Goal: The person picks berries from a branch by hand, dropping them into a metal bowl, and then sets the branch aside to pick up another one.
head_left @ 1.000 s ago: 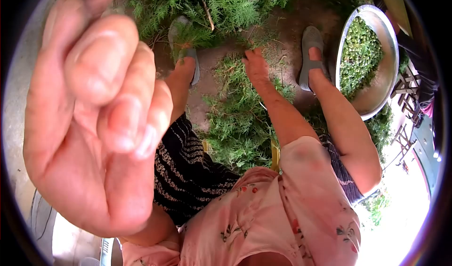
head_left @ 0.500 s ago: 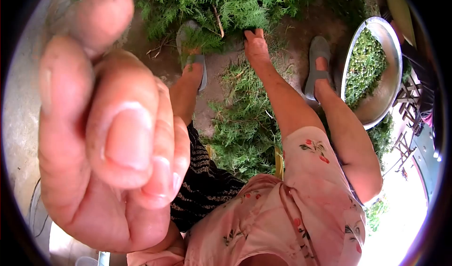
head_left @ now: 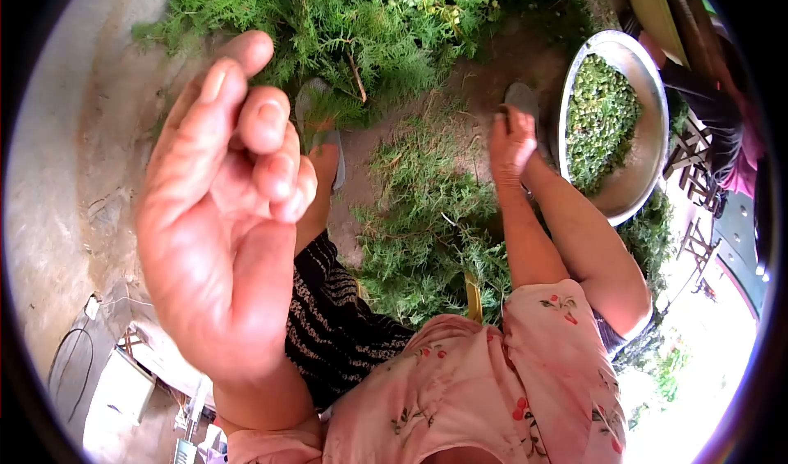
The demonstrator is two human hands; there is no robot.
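My left hand (head_left: pixel 226 210) is raised close to the camera on the left, its fingers loosely curled and partly apart with nothing seen in them. In front of my right shin, beside the grey shoe (head_left: pixel 520 96), is my right hand (head_left: pixel 513 148). Its fingers are bent together, and whatever they may hold is too small to make out. To its right a large metal basin (head_left: pixel 652 152) tilts in view, partly filled with small green cones or seed pieces (head_left: pixel 603 119). Leafy green conifer branches (head_left: pixel 353 29) are heaped ahead of both hands.
More conifer sprigs (head_left: pixel 427 242) lie on the ground between my legs. Bare concrete (head_left: pixel 82 152) stretches along the left. Behind the basin, at the right edge, are another person's dark sleeve (head_left: pixel 702 91) and folding wooden stools (head_left: pixel 698 177). A white box (head_left: pixel 123 386) stands lower left.
My left hand has drawn back from the camera and looks smaller. My right hand has moved from the branch heap toward the right shoe and basin. The view has shifted slightly.
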